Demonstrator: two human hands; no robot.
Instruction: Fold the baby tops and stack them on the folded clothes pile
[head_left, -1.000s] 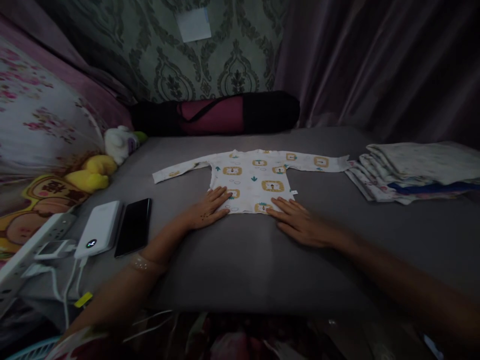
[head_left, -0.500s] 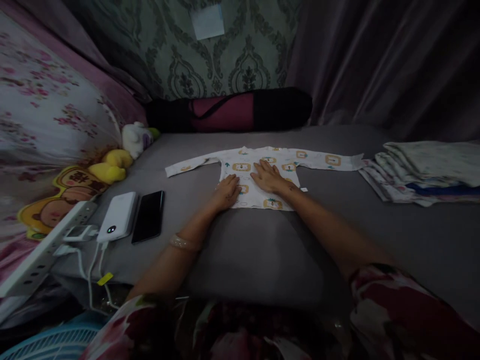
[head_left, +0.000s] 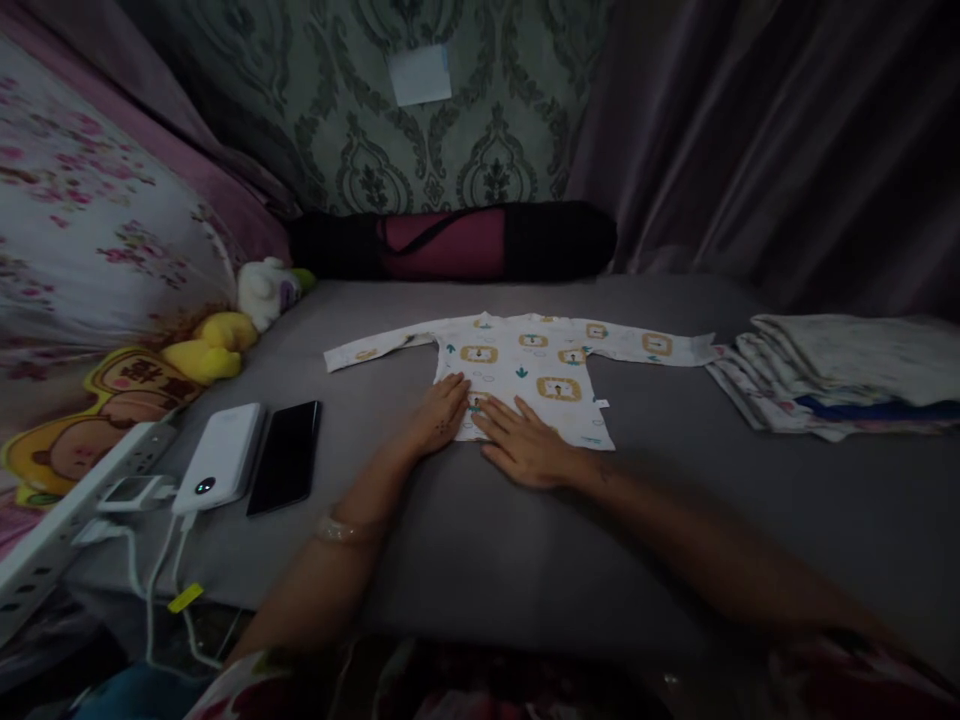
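Note:
A small white long-sleeved shirt (head_left: 499, 375) with yellow and green prints lies spread on the grey bed surface (head_left: 480, 540), both sleeves stretched out sideways. My left hand (head_left: 441, 415) rests on its lower left edge, fingers extended. Flat across the bottom hem, near the left corner, lies my right hand (head_left: 525, 445) with its fingers stretched toward the left hand. Neither hand grips the cloth. The hem under my right palm is hidden.
A stack of folded clothes (head_left: 847, 370) sits at the right. On the left are a black phone (head_left: 286, 455), a white power bank (head_left: 219, 455), a power strip (head_left: 82, 520) and plush toys (head_left: 225, 335). A black and maroon long bag (head_left: 450, 243) lies along the wall.
My right hand has slid from the shirt's middle down and left to the hem. My left hand has shifted slightly toward me. The view has tilted up a little.

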